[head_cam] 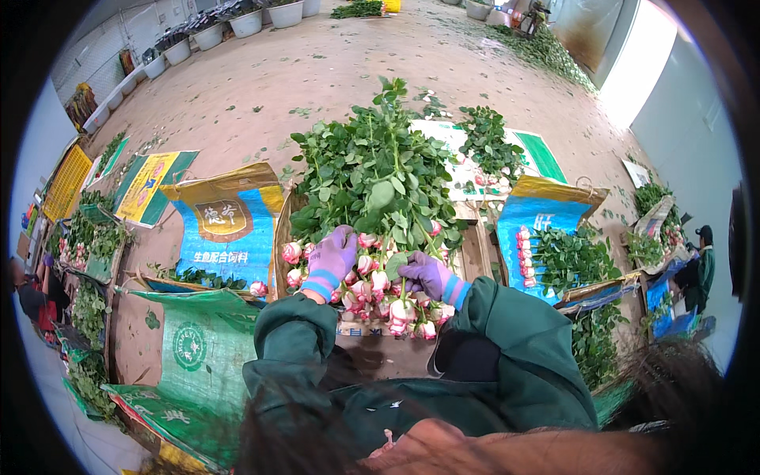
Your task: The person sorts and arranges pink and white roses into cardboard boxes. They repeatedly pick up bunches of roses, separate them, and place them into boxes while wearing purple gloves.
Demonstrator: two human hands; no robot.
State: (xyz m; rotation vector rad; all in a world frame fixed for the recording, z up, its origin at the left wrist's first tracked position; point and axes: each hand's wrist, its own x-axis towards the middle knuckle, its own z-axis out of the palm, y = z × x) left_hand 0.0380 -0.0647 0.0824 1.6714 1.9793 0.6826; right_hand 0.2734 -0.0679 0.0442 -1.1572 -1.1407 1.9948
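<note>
A large heap of cut roses with green leaves [374, 172] lies before me, its pink-and-white blooms [362, 291] towards my body. My left hand [333, 258], in a purple glove, is at the blooms on the heap's left side; its fingertips are hidden among the leaves, so its hold cannot be told. My right hand [424, 274], gloved alike, has thumb and fingers pinched at the stem and a leaf of one rose [402, 313], whose bloom hangs below the fingers.
Blue woven sacks [228, 208] flank the heap; the right one [513, 237] bears a row of roses. A green sack [202, 338] lies at lower left. More roses [490, 142] lie beyond on sheeting. White tubs [246, 24] line the far wall. People stand at far left and right [705, 267].
</note>
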